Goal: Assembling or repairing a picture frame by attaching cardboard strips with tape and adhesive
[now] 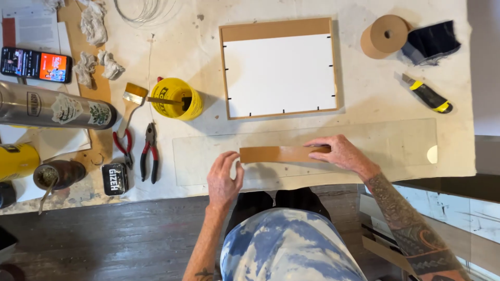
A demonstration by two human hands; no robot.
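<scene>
Seen from above, at the near edge of a counter [364,99] covered in a pale, stained cloth. Left hand [224,179] set at the left end of a brown paper strip [278,154], fingers [227,161] curled loosely and thumb tip touching that end; a true pinch cannot be told. Right hand [338,152] laid flat on the right end of the strip, fingers stretched out and pressing down, closed on nothing. Strip lying lengthwise on a long clear sheet [312,151] running along the near edge, almost to the right edge.

Just beyond the sheet, toward the far edge: a brown frame back [278,28] with a white board [281,75] set in it. Toward the far right corner: a roll of brown paper tape [384,35] beside a dark blue cloth [432,41], and nearer, a yellow-and-black utility knife [428,94].

Left of the frame: a yellow tub [177,99], a flat brush [130,104], and red-handled pliers [150,151] next to a second red-handled tool [123,144]. Further left: a steel bottle [52,108] lying on its side, a lit phone [35,64], crumpled white rags [96,65], a small black tin [114,178], a brown cup [57,176]. Coiled wire [143,10] at the far edge.
</scene>
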